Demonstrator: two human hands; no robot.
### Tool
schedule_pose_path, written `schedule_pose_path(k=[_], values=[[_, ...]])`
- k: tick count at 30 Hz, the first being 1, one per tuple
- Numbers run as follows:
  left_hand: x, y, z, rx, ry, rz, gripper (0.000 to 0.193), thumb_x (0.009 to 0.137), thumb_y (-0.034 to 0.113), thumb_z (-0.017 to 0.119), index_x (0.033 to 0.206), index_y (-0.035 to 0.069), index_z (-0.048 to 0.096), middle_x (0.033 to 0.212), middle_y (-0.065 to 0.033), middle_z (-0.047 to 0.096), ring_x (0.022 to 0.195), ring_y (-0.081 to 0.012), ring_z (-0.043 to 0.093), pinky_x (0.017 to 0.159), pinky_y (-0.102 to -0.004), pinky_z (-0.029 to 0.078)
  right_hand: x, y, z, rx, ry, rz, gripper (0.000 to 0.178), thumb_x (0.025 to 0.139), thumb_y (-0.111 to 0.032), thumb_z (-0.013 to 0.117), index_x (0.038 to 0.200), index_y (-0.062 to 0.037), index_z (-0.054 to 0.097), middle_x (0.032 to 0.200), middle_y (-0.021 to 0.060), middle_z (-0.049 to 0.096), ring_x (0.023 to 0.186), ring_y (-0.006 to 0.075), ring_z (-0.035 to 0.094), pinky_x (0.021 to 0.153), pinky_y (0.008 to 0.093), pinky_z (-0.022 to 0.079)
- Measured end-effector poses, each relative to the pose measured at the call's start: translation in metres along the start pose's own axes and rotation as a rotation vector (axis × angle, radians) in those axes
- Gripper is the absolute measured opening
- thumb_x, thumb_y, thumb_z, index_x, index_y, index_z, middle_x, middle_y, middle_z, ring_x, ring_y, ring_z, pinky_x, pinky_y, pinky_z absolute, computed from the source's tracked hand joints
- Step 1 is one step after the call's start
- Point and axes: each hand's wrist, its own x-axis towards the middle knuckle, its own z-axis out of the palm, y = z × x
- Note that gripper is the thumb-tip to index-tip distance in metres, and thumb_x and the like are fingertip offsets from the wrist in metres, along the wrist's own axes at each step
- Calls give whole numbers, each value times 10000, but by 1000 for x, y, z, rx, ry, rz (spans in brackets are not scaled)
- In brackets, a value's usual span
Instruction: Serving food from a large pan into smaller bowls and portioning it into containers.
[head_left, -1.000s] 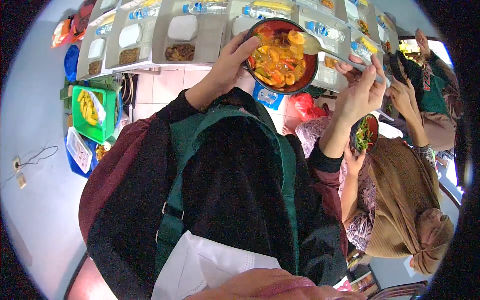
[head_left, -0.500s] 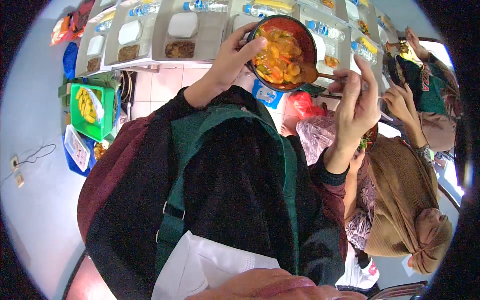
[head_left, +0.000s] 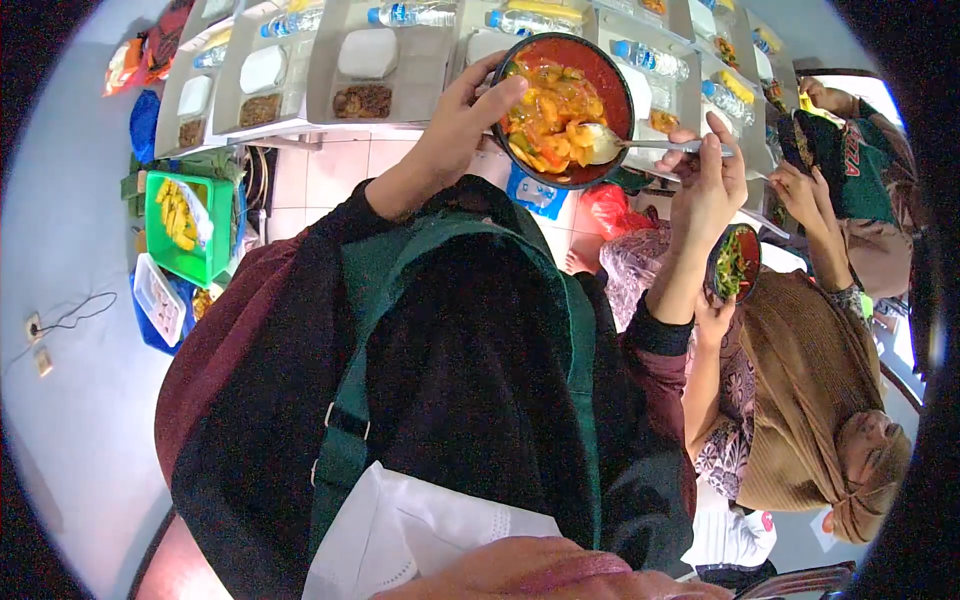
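Note:
My left hand (head_left: 472, 112) is closed on the left rim of a dark bowl (head_left: 612, 88) with a red inside, its thumb over the edge. Chunky orange-yellow saucy food (head_left: 548, 105) fills much of the bowl. Between the fingers of my right hand (head_left: 708, 190) is the handle of a metal spoon (head_left: 650, 144). The spoon's head rests in the food at the bowl's lower right. The bowl is held up in front of the near edge of the boxes, tilted so that its inside shows.
Open white boxes (head_left: 412, 98) line the table ahead, holding water bottles (head_left: 412, 13), white containers (head_left: 367, 52) and brown food (head_left: 362, 101). Close at right, a person (head_left: 800, 370) holds a bowl of green vegetables (head_left: 736, 262). A green crate (head_left: 213, 265) stands left; a red bag (head_left: 610, 210) lies below the table.
The spoon's head has turned and now shows bright metal against the food. My right hand has shifted slightly. The other person's vegetable bowl has come further into sight.

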Motion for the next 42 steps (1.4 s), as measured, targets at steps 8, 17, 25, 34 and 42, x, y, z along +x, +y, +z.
schedule_pose_path(k=[8, 17, 25, 34, 42], values=[[0, -3, -5, 1, -8, 1, 564, 820, 317, 588, 1235, -3, 380, 1054, -93, 539, 912, -134, 551, 741, -245, 479, 0, 12, 2, 101, -21, 36, 308, 895, -118, 446, 1133, 72, 402, 793, 206, 605, 534, 176, 584, 490, 282, 520], [6, 1, -20, 18, 48, -86, 425, 878, 343, 471, 1160, 29, 423, 1024, -74, 569, 831, -135, 615, 622, -266, 551, 13, 8, 12, 155, 0, -31, 308, 893, -126, 455, 1129, 66, 410, 793, 211, 602, 530, 179, 585, 491, 289, 524], [11, -7, -41, 48, 129, -71, 389, 870, 333, 484, 1144, 60, 442, 972, -50, 564, 812, -129, 605, 587, -263, 542, 25, 31, 35, 225, -33, -17, 306, 895, -136, 457, 1126, 59, 404, 814, 228, 596, 567, 208, 603, 528, 320, 541], [2, -9, -98, -32, 308, 119, 430, 871, 359, 474, 1177, 63, 418, 1083, -78, 543, 922, -196, 588, 679, -325, 544, 60, 67, 18, 151, 81, -167, 246, 902, -119, 435, 1081, 50, 423, 848, 239, 586, 611, 241, 610, 570, 364, 549], [-5, -3, -109, -70, 344, 139, 415, 869, 387, 475, 1135, 70, 464, 1045, -64, 574, 906, -183, 597, 673, -322, 536, 56, 149, 27, -108, -105, -126, 164, 889, -109, 475, 962, 29, 528, 800, 134, 619, 656, 174, 621, 621, 288, 527]])
